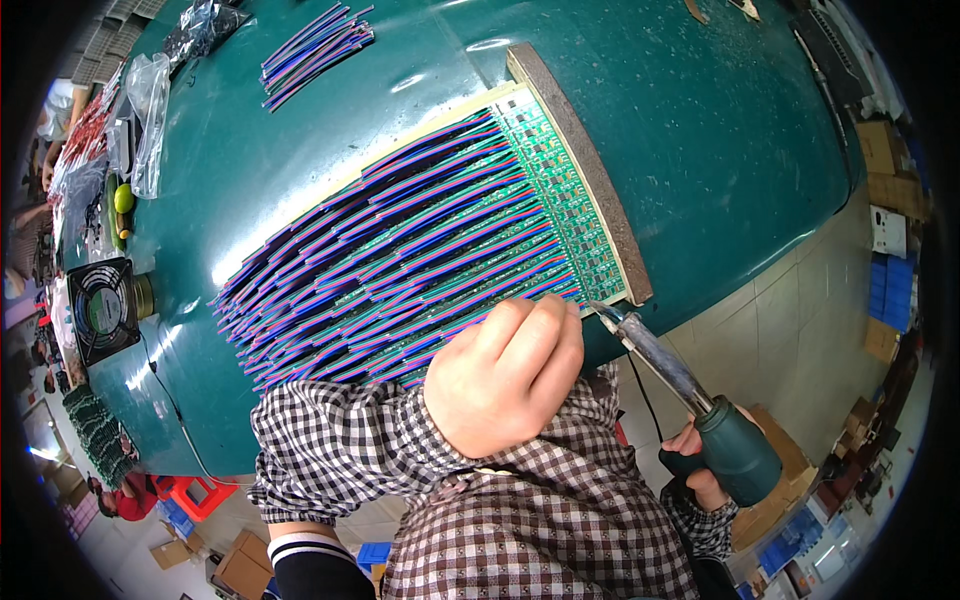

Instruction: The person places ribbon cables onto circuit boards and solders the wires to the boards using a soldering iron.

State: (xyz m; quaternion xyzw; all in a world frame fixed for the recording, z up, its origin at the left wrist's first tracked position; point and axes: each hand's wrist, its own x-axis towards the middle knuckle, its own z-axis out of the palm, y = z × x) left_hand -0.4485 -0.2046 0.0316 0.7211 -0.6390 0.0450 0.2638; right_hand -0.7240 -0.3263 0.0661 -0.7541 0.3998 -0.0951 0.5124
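A panel of small green circuit boards [572, 205] lies on the table, with rows of thin red, blue and black wires [400, 230] running left from it. My left hand [510, 370] is closed at the panel's near corner, over the lowest wires; its fingertips and whatever they pinch are hidden. My right hand [705, 480] grips a soldering iron [660, 360] by its dark green handle. The iron's tip is at that same corner, close beside my left fingers. A brown bar [585, 160] edges the panel on the right.
A loose bundle of wires [318, 52] lies at the far left of the green table [720, 150]. A black fan [103, 310] with a cord stands at the left edge, near plastic bags [150, 120]. Cardboard boxes [880, 150] and blue bins [890, 290] line the right side.
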